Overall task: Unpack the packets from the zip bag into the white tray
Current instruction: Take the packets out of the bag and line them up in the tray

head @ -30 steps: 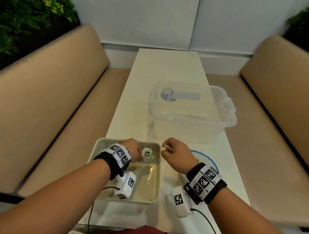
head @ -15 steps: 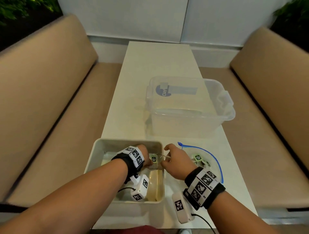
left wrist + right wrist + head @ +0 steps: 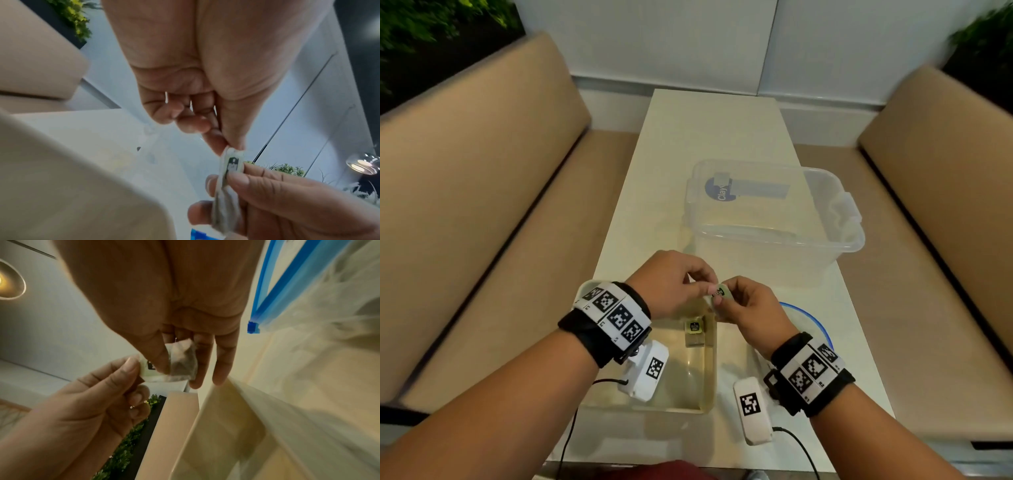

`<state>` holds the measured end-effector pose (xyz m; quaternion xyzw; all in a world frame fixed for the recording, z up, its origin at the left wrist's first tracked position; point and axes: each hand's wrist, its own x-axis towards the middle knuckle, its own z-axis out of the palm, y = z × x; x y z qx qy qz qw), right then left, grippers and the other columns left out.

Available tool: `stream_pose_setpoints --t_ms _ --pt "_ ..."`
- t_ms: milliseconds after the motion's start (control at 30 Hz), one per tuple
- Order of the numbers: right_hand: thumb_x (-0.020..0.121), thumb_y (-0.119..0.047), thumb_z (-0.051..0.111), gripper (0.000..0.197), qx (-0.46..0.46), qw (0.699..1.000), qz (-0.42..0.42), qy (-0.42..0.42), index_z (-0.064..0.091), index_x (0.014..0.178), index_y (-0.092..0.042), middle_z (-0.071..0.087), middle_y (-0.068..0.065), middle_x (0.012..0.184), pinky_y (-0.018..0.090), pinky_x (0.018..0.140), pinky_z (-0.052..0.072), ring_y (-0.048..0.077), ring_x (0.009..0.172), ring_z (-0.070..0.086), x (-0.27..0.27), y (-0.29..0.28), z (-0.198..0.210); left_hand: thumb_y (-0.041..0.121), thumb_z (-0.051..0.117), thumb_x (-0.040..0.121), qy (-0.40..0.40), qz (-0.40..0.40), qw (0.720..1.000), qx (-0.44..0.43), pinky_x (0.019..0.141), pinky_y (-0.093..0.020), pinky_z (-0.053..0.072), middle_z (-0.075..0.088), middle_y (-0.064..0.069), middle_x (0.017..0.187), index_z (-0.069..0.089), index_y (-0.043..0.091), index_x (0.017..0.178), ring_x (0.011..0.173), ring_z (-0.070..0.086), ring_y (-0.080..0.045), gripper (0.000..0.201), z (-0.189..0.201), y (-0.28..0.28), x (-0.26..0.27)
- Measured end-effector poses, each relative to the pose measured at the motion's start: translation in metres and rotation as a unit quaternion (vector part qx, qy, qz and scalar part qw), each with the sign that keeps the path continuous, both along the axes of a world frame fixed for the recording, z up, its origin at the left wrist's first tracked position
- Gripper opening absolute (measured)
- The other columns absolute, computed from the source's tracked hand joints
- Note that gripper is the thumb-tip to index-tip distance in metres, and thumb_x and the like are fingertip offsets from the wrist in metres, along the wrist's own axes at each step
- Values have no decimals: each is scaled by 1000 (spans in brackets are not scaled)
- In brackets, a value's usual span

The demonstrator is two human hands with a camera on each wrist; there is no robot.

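Half a second ago both hands were low at the far right corner of the white tray (image 3: 707, 407); now they have risen and meet just above that corner, sharing one packet (image 3: 720, 293). The left hand (image 3: 671, 284) pinches the packet's labelled tab end between thumb and forefinger, its other fingers curled in, while the right hand (image 3: 748, 313) pinches the pouch end with thumb against its fingers. From the left wrist the packet (image 3: 228, 186) shows as a thin translucent sachet with a small dark print near its top, held taut between the two pinches.

A second packet (image 3: 694, 330) already lies inside the tray against its far right wall, so at least one has been unloaded. The zip bag (image 3: 808, 323), with its blue seal, lies on the table just right of the tray, mostly hidden behind the right wrist; its mouth looks open, though how many packets remain inside I cannot tell.

Judging by this, the work is mid-way: the held packet is likely being passed to the left hand or separated, and needs only a short drop into the tray
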<state>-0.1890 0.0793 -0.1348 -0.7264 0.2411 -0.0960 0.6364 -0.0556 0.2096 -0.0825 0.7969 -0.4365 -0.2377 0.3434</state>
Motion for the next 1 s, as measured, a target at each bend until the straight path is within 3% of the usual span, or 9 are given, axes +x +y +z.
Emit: stream_pose_setpoints --t_ms 167,267,400,533,633,733,833,1000 --pt "85 -15 74 2 -44 999 6 9 73 84 -16 74 12 86 54 83 57 36 86 70 2 1 -4 26 69 88 -94 10 996 4 69 -18 39 61 18 71 73 26 89 65 52 3 4 8 -1 0" --pt "86 -14 75 7 -40 999 -2 3 72 80 -14 73 10 80 44 75 61 25 73 68 0 2 -1 31 71 86 -76 29 997 -4 66 -16 39 62 18 73 72 28 89 63 52 3 5 7 2 -1" --pt "84 -15 76 10 12 1000 -24 -13 71 82 -7 74 14 83 33 69 60 16 73 68 -1 2 3 39 79 78 -38 35 998 28 63 -15 40 69 14 80 72 28 90 60 53 2 17 -2 9 -2" --pt "87 -12 73 5 22 1000 -12 -3 71 90 -9 74 18 90 34 67 59 20 75 69 0 1 1 33 76 82 -34 47 998 35 63 -17 40 66 11 70 73 27 81 63 55 -1 7 -13 9 -2" --pt "89 -14 70 17 -34 999 -16 33 66 106 -12 70 13 95 41 67 61 20 71 69 1 0 -5 30 75 83 -24 71 994 78 59 -17 37 61 12 64 72 25 76 61 54 -3 9 -25 11 5" --pt "93 -16 63 26 -110 987 13 119 56 118 -17 65 2 96 40 69 61 22 69 71 -2 2 -14 27 76 82 17 73 981 180 55 -16 37 60 17 59 70 24 68 59 55 0 16 -42 14 13" --pt "92 -16 59 35 -152 969 63 184 48 125 -17 65 -3 87 38 72 61 21 66 72 -5 9 -19 24 76 81 91 55 956 272 55 -21 41 68 17 63 74 20 76 63 62 -3 7 -59 12 10" --pt "93 -8 54 44 -140 966 76 205 41 135 -12 66 0 73 36 71 61 22 66 73 -3 14 -20 19 72 85 185 82 917 342 48 -21 48 76 -1 76 76 8 87 55 59 -15 12 -84 -3 6"
